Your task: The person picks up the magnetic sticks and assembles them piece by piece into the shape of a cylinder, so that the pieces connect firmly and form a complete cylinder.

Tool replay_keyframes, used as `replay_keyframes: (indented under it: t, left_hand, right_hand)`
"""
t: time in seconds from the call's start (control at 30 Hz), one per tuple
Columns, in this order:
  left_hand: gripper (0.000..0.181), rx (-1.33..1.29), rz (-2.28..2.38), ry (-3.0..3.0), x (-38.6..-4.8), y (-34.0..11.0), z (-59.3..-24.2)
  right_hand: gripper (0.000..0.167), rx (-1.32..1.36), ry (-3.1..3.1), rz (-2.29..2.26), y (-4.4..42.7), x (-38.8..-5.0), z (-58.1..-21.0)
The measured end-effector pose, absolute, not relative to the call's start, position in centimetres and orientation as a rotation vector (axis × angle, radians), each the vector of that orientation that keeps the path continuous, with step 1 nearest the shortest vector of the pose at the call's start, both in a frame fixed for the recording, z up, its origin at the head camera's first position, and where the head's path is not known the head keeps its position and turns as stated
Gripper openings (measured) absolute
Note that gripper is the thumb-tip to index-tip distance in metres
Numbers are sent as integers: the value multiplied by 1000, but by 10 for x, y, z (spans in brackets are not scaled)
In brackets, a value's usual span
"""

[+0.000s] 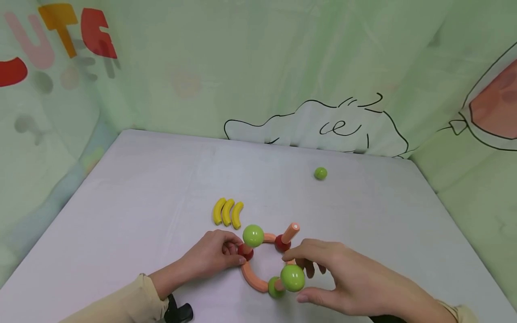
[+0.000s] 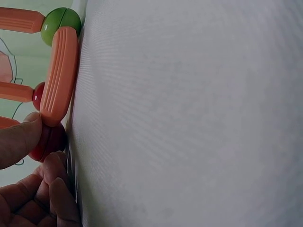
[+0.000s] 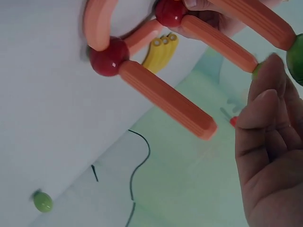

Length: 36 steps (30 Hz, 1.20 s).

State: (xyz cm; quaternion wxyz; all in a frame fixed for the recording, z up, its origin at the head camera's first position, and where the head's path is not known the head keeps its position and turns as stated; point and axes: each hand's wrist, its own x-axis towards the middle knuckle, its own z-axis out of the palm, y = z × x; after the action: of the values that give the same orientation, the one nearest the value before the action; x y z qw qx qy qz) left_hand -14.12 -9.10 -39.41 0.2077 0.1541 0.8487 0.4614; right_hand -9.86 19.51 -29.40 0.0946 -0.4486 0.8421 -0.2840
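Note:
On the table stands a toy frame: curved orange sticks (image 1: pixel 254 280) joined by balls into a ring, with straight orange sticks rising from it. Two uprights carry green balls, one at front right (image 1: pixel 292 278) and one at left (image 1: pixel 253 235); the back upright (image 1: pixel 291 232) has a bare top. My left hand (image 1: pixel 208 255) pinches the red ball (image 2: pixel 49 143) at the ring's left side between thumb and fingers. Around the front-right upright's green top ball, my right hand (image 1: pixel 343 276) hovers with thumb and fingers spread, apart from it in the right wrist view.
Behind the ring lie three yellow curved pieces (image 1: pixel 227 212) side by side. A loose green ball (image 1: pixel 321 173) rests near the table's far edge. Green printed curtains (image 1: pixel 258 58) enclose the table's back and sides.

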Motion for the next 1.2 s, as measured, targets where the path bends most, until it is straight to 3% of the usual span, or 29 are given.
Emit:
replay_keyframes:
  t: [0.27,0.7,0.8,1.0,1.2]
  left_hand:
    - [27,448,1294,2359,-141,-91,-394]
    - [27,442,1286,2368,-141,-90,-394]
    - [27,442,1281,2369,-141,-90,-394]
    - [29,405,1259,2376,-140,-89,-392]
    - [27,420,1254,2366,-140,-90,-392]
  right_hand:
    - [38,-1462,2476,-1020,196,-101,-305]
    - [46,-1378,2474,-1024,204,-100,-305]
    - [45,-1285,2551,-967,217,-101,-308]
    - [14,-813,2639,-852,223,-110,-337]
    - [15,-473,2565,-811,200,-119,-365]
